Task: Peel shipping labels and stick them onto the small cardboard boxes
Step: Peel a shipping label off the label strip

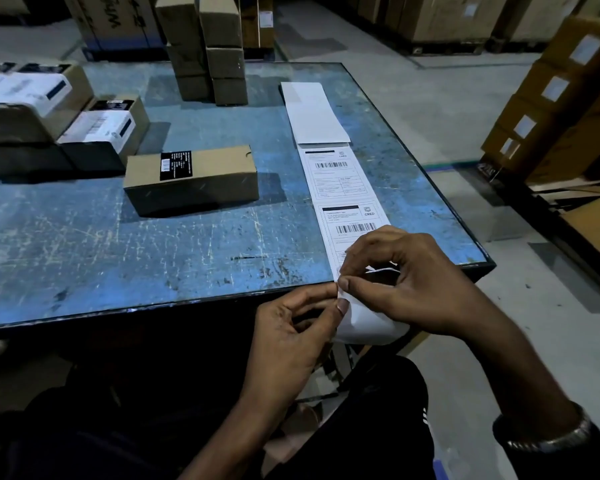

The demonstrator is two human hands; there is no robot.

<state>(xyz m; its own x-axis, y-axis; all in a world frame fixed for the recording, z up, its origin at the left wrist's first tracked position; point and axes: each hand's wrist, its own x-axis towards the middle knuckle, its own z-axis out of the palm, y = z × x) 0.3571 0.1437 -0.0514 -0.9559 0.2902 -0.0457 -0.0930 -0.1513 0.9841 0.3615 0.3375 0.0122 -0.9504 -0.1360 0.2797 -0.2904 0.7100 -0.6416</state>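
A long strip of white shipping labels (pixel 336 174) runs down the right side of the blue table (pixel 84 244) and hangs over its near edge. My right hand (pixel 406 282) pinches the corner of the nearest label at the table's edge. Just below it, my left hand (pixel 295 327) pinches the backing paper (pixel 364 323), which curls downward. A small cardboard box (pixel 194 181) with a black sticker lies unlabelled in the middle of the table, well left of both hands.
Labelled boxes (pixel 94 129) are piled at the table's left. Two stacks of small brown boxes (pixel 208 53) stand at the back. Large cartons (pixel 561 98) line the floor on the right. My dark-trousered legs are under the table edge.
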